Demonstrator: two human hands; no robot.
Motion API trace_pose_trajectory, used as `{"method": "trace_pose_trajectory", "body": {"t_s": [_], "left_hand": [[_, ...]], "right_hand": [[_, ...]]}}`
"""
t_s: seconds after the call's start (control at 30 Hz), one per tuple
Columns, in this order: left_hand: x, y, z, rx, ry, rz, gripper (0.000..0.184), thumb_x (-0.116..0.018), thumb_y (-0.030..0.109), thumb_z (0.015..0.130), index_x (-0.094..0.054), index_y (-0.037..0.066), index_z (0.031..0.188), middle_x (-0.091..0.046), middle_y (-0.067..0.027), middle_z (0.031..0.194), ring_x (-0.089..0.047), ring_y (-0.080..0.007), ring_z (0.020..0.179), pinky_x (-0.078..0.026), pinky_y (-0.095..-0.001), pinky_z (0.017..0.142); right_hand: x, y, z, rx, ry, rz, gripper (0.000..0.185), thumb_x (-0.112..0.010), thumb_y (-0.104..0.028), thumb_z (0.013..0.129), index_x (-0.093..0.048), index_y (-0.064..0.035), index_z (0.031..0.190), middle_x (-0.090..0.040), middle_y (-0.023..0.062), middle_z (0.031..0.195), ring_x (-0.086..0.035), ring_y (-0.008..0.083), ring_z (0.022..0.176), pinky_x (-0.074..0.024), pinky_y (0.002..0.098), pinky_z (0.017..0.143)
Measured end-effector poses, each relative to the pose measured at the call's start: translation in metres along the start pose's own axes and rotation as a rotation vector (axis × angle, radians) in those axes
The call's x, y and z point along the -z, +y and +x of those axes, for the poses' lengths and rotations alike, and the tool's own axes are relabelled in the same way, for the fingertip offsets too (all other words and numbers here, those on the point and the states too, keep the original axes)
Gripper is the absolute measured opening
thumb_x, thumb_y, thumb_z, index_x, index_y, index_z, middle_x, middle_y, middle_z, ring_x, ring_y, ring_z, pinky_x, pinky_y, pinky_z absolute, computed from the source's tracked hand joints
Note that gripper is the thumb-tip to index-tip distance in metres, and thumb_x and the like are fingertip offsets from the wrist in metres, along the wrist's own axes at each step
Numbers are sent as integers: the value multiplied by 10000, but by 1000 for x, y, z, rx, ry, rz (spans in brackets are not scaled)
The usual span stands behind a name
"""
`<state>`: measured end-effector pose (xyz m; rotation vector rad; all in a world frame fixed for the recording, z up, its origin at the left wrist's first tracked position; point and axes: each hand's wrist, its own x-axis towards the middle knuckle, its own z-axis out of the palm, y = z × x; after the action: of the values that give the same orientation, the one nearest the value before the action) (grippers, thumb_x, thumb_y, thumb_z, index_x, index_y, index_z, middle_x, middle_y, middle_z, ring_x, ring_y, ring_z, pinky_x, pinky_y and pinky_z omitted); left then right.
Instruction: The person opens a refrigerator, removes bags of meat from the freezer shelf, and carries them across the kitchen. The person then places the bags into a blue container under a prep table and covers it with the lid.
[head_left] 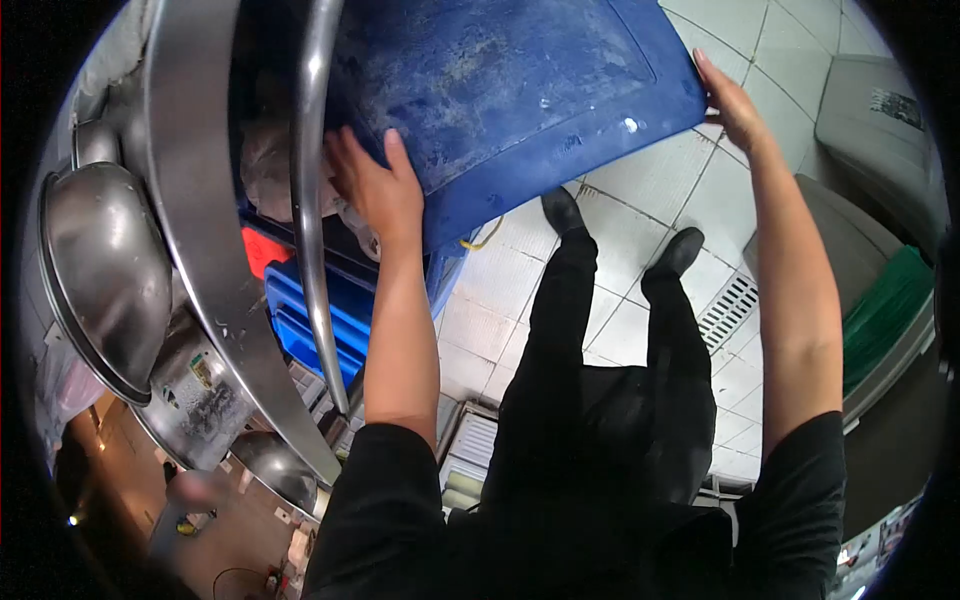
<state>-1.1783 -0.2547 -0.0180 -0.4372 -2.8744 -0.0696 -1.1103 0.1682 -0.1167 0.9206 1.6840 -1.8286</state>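
Observation:
A large blue lid [520, 100], scuffed and wet, lies tilted across the top middle. My right hand [735, 110] is at its right edge, fingers spread along the rim. Near the lid's left side is my left hand [385, 190], its thumb raised and fingers apart over the opening of a dark blue bin; whether it touches the lid is hard to tell. Just left of it, inside the bin, is a clear plastic bag [275, 170], partly hidden behind a metal bar [312, 150].
Metal bowls [110, 270] stand on a steel rack at the left. Below the bin are a bright blue crate [320, 335] and a red object [264, 252]. A floor drain [730, 310] and grey bins [870, 120] are on the right. A person [190, 500] shows at the lower left.

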Motion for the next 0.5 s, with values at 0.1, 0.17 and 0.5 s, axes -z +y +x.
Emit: {"method": "trace_pose_trajectory", "body": {"t_s": [0.1, 0.17, 0.5], "left_hand": [[-8, -12, 10, 348, 169, -28, 820, -490, 545, 848, -287, -76, 1342, -329, -328, 1342, -301, -414, 1287, -205, -433, 1086], [-9, -28, 26, 540, 27, -139, 833, -521, 530, 837, -268, -71, 1356, -318, -308, 1362, -293, -402, 1294, -225, -424, 1077], [49, -43, 10, 775, -280, -861, 767, -637, 420, 820, -322, -14, 1368, -347, -152, 1405, -361, -261, 1272, -262, -344, 1054]], "right_hand": [[-20, -21, 30, 264, -41, 80, 847, -509, -685, 765, -429, -37, 1305, -528, 143, 1203, -541, 241, 1049, -436, 359, 891], [-35, -27, 36, 227, 25, -50, 866, -534, -684, 746, -447, -6, 1278, -560, 161, 1145, -572, 247, 996, -451, 347, 862], [-62, 27, -42, 441, 141, -9, 705, -666, -372, 805, -391, 18, 1324, -540, 165, 1213, -529, 214, 1094, -386, 299, 952]]}}
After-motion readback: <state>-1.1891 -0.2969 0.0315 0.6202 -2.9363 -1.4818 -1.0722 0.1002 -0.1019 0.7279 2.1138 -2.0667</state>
